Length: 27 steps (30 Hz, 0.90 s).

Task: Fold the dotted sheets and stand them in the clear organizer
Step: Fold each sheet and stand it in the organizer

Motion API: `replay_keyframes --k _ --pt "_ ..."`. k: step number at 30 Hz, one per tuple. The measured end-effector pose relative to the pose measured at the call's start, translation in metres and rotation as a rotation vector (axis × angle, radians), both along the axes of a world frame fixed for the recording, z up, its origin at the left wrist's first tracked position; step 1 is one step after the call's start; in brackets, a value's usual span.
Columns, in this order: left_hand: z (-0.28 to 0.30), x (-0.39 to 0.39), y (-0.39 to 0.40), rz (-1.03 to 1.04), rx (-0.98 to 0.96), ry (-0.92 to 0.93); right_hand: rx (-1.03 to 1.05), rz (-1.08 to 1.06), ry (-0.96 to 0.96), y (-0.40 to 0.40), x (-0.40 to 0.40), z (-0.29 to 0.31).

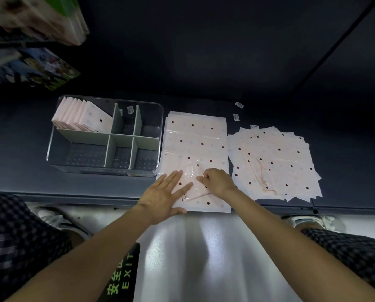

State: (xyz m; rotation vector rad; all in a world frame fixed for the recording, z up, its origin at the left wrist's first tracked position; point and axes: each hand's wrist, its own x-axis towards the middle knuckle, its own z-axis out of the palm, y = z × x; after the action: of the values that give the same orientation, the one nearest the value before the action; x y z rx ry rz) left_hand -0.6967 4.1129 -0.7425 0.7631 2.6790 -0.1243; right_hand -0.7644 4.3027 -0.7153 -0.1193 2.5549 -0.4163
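Note:
A neat stack of pale pink dotted sheets lies flat on the dark shelf, right of the clear organizer. Several folded sheets stand in the organizer's back-left compartment. My left hand lies flat with fingers spread on the stack's near-left corner. My right hand pinches the top sheet, which is lifted and creased near the stack's front edge.
A loose, fanned pile of dotted sheets lies to the right. Small white labels sit behind it. Packaged goods hang at the upper left. The shelf's front edge runs below the organizer, with glossy floor beneath.

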Motion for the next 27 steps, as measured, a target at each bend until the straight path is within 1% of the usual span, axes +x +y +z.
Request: replay_keyframes --k 4,6,7,8,10,12,14,18,23,27 --pt "0.000 -0.001 -0.012 -0.122 0.041 -0.027 -0.089 -0.180 0.066 0.006 0.010 -0.008" --pt "0.000 -0.002 -0.015 -0.157 0.054 -0.039 -0.122 -0.248 0.165 0.010 0.018 -0.012" --pt "0.000 -0.003 -0.015 -0.172 0.051 -0.042 -0.140 -0.237 0.255 0.013 0.023 -0.014" --pt "-0.001 -0.004 -0.015 -0.184 0.048 -0.046 -0.175 -0.193 0.366 0.015 0.028 -0.016" --pt "-0.001 -0.005 -0.015 -0.187 0.057 -0.066 -0.262 -0.011 0.561 0.020 0.040 -0.018" --pt "-0.001 -0.005 -0.016 -0.178 0.077 -0.088 -0.282 0.235 0.647 0.027 0.050 -0.021" --pt "0.000 -0.005 -0.016 -0.162 0.094 -0.115 -0.224 0.417 0.666 0.034 0.054 -0.023" --pt "0.002 -0.004 -0.015 -0.094 0.171 -0.168 -0.196 0.506 0.727 0.041 0.050 -0.022" --pt "-0.001 -0.001 -0.011 0.036 0.315 -0.185 -0.225 0.555 0.716 0.041 0.048 -0.018" --pt "-0.001 -0.001 -0.009 0.060 0.340 -0.183 -0.085 0.673 0.687 0.044 0.045 -0.013"
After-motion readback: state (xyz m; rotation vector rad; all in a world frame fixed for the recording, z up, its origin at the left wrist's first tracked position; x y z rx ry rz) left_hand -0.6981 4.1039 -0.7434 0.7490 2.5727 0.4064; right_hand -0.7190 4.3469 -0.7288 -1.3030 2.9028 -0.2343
